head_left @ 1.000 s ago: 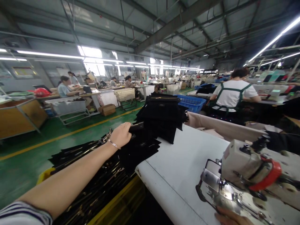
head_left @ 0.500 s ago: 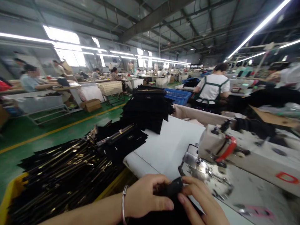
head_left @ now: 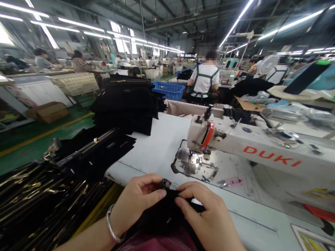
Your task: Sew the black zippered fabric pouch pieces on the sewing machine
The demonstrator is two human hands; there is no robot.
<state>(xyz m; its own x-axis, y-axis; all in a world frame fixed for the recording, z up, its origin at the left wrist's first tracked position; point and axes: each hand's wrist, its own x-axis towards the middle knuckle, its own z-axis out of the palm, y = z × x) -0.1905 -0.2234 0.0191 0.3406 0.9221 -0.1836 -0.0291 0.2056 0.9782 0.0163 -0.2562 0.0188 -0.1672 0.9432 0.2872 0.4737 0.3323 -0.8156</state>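
Black fabric piece (head_left: 163, 214) sits low centre of the frame at the tabletop (head_left: 162, 146) edge, pinched in the grip of left hand (head_left: 136, 204) and right hand (head_left: 209, 223), and might slip crooked if either pinch loosens.

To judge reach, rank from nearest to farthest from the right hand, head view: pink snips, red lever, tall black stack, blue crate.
From the right hand:
1. Pink snips, on the table, just ahead.
2. Red lever, on the machine head.
3. Black stack, table's far left.
4. Blue crate, behind the stack.
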